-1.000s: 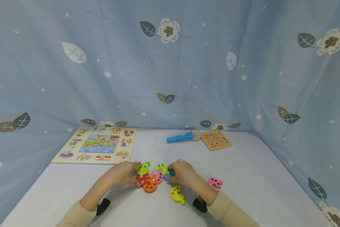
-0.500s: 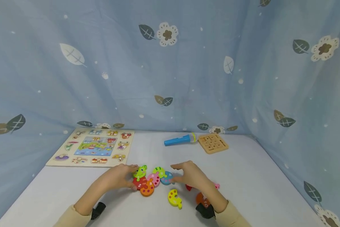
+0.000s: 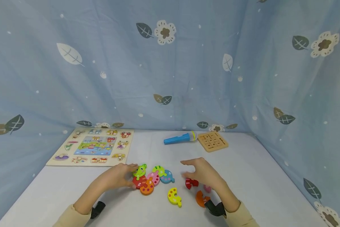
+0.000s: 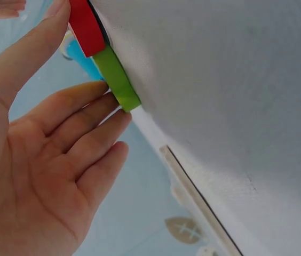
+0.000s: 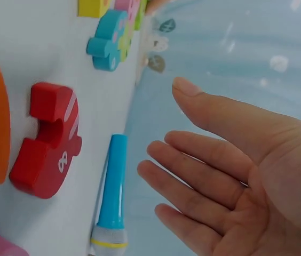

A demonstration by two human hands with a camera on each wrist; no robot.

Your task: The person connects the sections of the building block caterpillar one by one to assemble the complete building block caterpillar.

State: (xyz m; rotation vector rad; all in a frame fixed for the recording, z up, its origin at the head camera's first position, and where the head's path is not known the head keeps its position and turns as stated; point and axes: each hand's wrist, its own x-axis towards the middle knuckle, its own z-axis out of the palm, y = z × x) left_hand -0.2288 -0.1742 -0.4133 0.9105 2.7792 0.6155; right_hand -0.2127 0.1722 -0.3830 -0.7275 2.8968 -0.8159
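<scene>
A chain of coloured wooden caterpillar pieces (image 3: 151, 178) lies on the white table (image 3: 258, 176). My left hand (image 3: 121, 176) rests beside its left end, straight fingers touching the green head piece (image 3: 139, 171) and the red piece (image 3: 138, 182). The left wrist view shows the fingertips (image 4: 119, 118) against the green piece (image 4: 117, 79) and the thumb by the red one (image 4: 85, 26). My right hand (image 3: 199, 173) hovers open and holds nothing, just above the red "8" piece (image 3: 191, 183) (image 5: 46, 141). The blue piece (image 3: 167, 177) ends the chain.
Loose yellow (image 3: 174, 197), orange (image 3: 201, 198) and pink (image 3: 207, 188) pieces lie near the front. A peg puzzle board (image 3: 94, 146) sits back left, a blue toy microphone (image 3: 179, 138) and a wooden grid board (image 3: 212, 141) back right. Blue curtains enclose the table.
My right hand let go of the blue piece, which now sits at the chain's end, then moved right and opened. The left hand stayed put.
</scene>
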